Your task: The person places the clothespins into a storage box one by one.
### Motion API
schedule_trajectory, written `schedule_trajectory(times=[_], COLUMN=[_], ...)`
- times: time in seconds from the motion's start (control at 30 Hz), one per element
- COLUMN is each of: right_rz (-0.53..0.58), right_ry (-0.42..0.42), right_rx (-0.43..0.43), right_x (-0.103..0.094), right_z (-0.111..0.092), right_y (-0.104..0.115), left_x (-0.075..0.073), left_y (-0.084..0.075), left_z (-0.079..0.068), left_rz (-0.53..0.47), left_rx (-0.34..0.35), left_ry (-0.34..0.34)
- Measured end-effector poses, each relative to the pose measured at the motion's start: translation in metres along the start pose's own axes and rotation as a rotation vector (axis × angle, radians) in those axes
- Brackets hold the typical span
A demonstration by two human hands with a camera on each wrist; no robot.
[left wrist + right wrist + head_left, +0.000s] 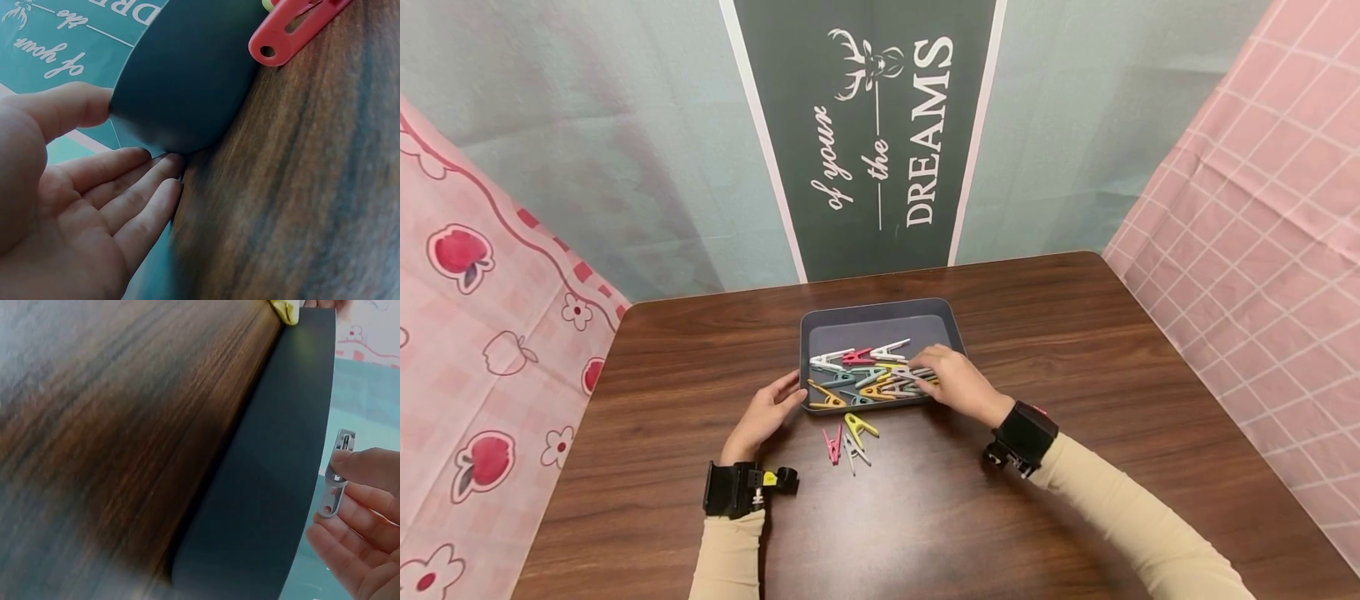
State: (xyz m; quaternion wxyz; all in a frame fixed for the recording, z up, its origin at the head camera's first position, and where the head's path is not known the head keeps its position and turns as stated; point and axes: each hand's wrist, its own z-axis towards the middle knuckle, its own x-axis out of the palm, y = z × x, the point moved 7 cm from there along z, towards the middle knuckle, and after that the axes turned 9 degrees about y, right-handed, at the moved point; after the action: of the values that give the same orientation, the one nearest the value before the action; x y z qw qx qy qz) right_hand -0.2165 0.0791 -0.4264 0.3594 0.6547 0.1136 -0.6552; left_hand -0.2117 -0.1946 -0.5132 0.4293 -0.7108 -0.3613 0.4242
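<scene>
A dark grey tray point(880, 321) holds several clothespins point(857, 375) in white, red, green, yellow, orange and grey. My left hand point(767, 412) is at the tray's left end; its thumb point(87, 106) touches the rim and its nearly straight fingers point(144, 203) rest against the lower outside corner. Over the tray's right part, my right hand point(958, 383) pinches a grey clothespin point(337, 478) between thumb and fingers, above the rim. In front of the tray, a pink clothespin point(832, 444), a yellow clothespin point(860, 428) and a light grey clothespin point(854, 452) lie close together on the table.
The brown wood-grain table point(1045, 517) extends around the tray on all sides. Behind it hangs a curtain point(880, 167) with printed words and a deer head. Pink patterned cloths flank the table, an apple print point(482, 458) on the left and a grid point(1262, 208) on the right.
</scene>
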Motion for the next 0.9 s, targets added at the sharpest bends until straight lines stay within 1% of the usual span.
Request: schedule_trajectory(times=[0.4,0.6,0.9], right_rz=[0.036,0.038,0.063], right_ry=[0.007,0.012,0.057], right_rx=[0.075,0.106,0.135], right_x=[0.002,0.002,0.003], right_z=[0.007,0.009,0.017], right_y=[-0.025,-0.035,-0.043], left_x=[0.000,0.001,0.000], left_y=[-0.001,-0.003,-0.001], left_z=[-0.001,-0.002,-0.001], left_rz=[0.008,-0.004,0.000], left_rx=[-0.008,-0.006,-0.008], left_ry=[0.001,0.007,0.007])
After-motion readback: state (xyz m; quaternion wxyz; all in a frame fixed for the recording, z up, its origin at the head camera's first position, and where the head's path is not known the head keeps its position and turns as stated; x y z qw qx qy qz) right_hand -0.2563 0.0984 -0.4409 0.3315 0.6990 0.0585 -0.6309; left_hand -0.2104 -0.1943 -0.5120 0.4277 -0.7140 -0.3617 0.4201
